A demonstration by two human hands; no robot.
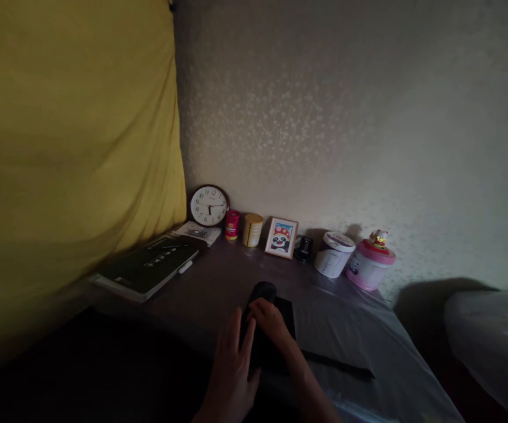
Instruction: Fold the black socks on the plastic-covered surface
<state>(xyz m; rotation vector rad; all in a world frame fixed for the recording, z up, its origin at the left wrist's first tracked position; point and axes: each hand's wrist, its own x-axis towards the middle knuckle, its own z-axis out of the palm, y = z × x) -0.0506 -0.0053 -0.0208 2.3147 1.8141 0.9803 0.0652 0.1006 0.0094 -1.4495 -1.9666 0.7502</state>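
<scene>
A black item (287, 311), apparently soft, lies on the table in front of me. One end of it is thick and rounded, and a long black strap (339, 363) trails from it to the right. It is too dark to tell its kind. My right hand (270, 322) lies over its upper part with the fingers bent and pressed together on it. At its left side is my left hand (235, 367), fingers stretched and apart, close to the right fingertips. Both hands hide much of the item's middle.
Along the wall stand a round clock (209, 205), a red can (232, 225), a yellow canister (252, 230), a framed panda picture (281, 238), a small black object (303, 249), a white tub (334, 255) and a pink tub (370, 265). A dark green book (148, 265) lies left, beside a yellow curtain (73, 129).
</scene>
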